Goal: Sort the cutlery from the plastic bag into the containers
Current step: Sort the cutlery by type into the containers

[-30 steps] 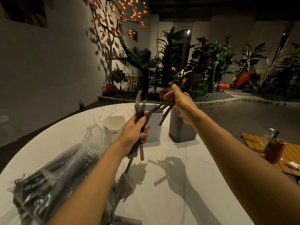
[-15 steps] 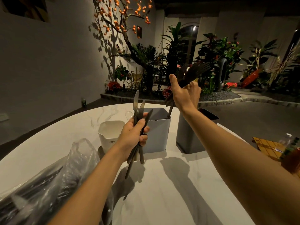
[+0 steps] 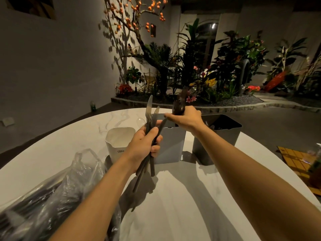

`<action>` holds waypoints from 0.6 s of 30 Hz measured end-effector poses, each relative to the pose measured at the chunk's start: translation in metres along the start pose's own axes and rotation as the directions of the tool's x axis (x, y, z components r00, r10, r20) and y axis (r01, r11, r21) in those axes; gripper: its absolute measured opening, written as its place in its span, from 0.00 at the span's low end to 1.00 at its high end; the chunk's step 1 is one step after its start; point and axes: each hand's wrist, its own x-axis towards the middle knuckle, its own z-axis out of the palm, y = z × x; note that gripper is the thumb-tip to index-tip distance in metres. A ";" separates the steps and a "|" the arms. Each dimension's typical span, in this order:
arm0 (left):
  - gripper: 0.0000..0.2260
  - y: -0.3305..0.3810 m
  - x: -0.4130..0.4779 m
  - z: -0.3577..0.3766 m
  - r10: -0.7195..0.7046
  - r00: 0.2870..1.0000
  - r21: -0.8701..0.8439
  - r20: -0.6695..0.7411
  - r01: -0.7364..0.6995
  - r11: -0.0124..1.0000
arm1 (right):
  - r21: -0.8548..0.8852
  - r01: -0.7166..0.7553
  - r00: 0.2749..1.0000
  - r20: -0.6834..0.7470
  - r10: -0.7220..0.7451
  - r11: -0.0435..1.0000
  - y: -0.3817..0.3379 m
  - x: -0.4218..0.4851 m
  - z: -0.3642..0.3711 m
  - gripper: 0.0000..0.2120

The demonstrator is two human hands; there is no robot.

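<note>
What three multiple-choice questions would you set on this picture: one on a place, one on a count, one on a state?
1. Where does the plastic bag lie on the table?
A. Left of the white container, nearer to the person
B. Behind the containers
C. On the floor

2. How many containers stand on the table?
A. Two
B. Three
C. Five

3. What is the left hand doing?
A. Resting flat on the table
B. Gripping a bundle of dark knives
C. Pulling the bag open

Answers:
1 A: the bag lies at the lower left, in front of the white container.
2 B: the white container, the light grey container and the dark grey container stand in a row.
3 B: its fingers curl round the knives, blades pointing up.
</note>
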 end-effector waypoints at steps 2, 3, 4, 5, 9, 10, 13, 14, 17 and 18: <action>0.12 0.001 -0.002 0.002 0.004 1.000 0.011 0.003 -0.004 1.000 | 0.029 -0.036 0.997 0.066 0.034 0.999 0.000 0.005 0.000 0.45; 0.13 0.002 -0.003 0.003 0.010 1.000 0.010 0.004 -0.010 1.000 | 0.071 -0.047 0.995 0.088 0.040 0.996 -0.005 -0.001 -0.004 0.47; 0.13 0.003 -0.004 0.004 0.017 1.000 0.009 0.005 -0.017 1.000 | 0.116 -0.057 0.994 0.100 0.045 0.992 -0.012 -0.007 -0.009 0.51; 0.13 0.004 -0.006 0.005 0.021 1.000 0.011 0.007 -0.021 1.000 | 0.160 -0.065 0.992 0.116 0.047 0.985 -0.018 -0.014 -0.015 0.52; 0.13 0.009 -0.013 0.011 0.023 0.999 0.009 0.030 -0.023 1.000 | 0.324 -0.032 0.992 0.122 -0.009 0.945 -0.023 -0.030 -0.029 0.41; 0.13 0.011 -0.016 0.012 0.023 0.999 0.007 0.041 -0.023 1.000 | 0.344 0.012 0.997 0.065 -0.037 0.939 -0.026 -0.036 -0.031 0.34; 0.12 0.017 -0.027 0.018 0.010 0.994 0.002 0.107 -0.010 1.000 | 0.403 0.126 0.987 0.041 -0.155 0.906 -0.038 -0.055 -0.042 0.15; 0.12 0.020 -0.031 0.020 0.000 0.991 0.000 0.134 0.000 1.000 | 0.438 0.113 0.977 0.114 -0.180 0.892 -0.044 -0.064 -0.045 0.13; 0.13 0.030 -0.043 0.027 -0.032 0.984 0.019 0.175 0.029 0.999 | 0.437 0.057 0.899 0.368 -0.236 0.898 -0.057 -0.088 -0.053 0.13; 0.14 0.033 -0.047 0.028 -0.038 0.982 0.025 0.184 0.034 0.999 | 0.439 0.044 0.864 0.435 -0.255 0.897 -0.059 -0.094 -0.055 0.13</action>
